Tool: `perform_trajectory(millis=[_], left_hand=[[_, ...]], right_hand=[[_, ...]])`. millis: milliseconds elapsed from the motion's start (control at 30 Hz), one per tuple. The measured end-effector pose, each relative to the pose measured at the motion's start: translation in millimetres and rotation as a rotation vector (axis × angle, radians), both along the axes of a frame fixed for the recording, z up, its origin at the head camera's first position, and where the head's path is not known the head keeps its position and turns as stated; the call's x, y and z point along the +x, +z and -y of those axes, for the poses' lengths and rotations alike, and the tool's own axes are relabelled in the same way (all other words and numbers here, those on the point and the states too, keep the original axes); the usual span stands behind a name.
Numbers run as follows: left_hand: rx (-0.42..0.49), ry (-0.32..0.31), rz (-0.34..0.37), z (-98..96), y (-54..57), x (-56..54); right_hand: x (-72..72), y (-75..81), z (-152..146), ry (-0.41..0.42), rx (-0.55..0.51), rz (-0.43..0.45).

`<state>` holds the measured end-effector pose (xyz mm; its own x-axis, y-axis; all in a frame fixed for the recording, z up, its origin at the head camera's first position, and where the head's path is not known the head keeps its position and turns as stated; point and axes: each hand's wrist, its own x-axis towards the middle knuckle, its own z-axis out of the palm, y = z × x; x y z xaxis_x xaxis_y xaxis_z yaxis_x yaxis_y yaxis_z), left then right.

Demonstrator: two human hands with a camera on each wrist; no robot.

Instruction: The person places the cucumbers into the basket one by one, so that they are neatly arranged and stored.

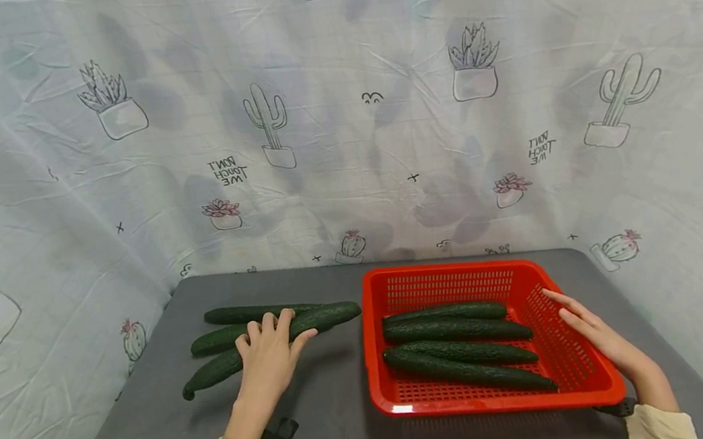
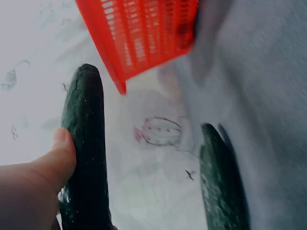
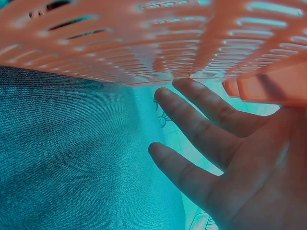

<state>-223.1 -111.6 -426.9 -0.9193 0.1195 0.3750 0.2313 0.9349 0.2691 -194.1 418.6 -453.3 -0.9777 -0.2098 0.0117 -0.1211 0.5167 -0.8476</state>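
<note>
My left hand (image 1: 268,357) grips a long dark green cucumber (image 1: 331,316) from above, thumb along its near side. In the left wrist view this cucumber (image 2: 86,143) is raised off the table, its blunt end pointing toward the basket. Behind it on the table lie two more cucumbers (image 1: 230,314), partly covered by the hand and the held one. My right hand (image 1: 601,340) is at the right side of a red plastic basket (image 1: 502,405), its fingers extended along the outer wall in the right wrist view. Several cucumbers (image 1: 457,327) lie side by side in the basket.
A grey cloth-covered table (image 1: 334,432) carries everything. White curtains (image 1: 337,116) printed with potted cacti hang close behind it and along both sides. The basket's raised rim stands just right of the held cucumber's tip.
</note>
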Motion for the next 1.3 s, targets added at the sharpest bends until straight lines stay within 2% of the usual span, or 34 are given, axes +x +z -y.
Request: perform_trajectory(millis=[200, 467, 733, 900, 1000, 1133, 1300], left_hand=[[-0.001, -0.018, -0.014, -16.7, 9.3, 5.7], [-0.009, -0.067, 0.001, -41.1, 17.5, 12.4], [-0.001, -0.126, 0.005, -63.5, 28.6, 19.5], [-0.024, -0.156, 0.016, -77.8, 35.3, 24.9], [-0.061, -0.176, 0.017, -87.5, 37.3, 27.9], [-0.11, -0.21, 0.009, -102.8, 38.6, 31.5], [-0.155, -0.24, 0.035, -123.4, 42.2, 36.5]], right_hand=[[0.3, -0.6, -1, 0.002, -0.01, 0.004], [-2.0, 0.2, -1, 0.014, -0.017, -0.002], [-0.5, 2.9, 1, -0.007, 0.099, -0.027], [5.1, 7.7, 1, -0.038, 0.195, -0.116], [6.9, 11.4, 1, -0.03, 0.208, -0.154], [7.0, 13.9, 4, -0.017, 0.205, -0.133], [5.0, 12.3, 9, -0.002, 0.2, -0.069]])
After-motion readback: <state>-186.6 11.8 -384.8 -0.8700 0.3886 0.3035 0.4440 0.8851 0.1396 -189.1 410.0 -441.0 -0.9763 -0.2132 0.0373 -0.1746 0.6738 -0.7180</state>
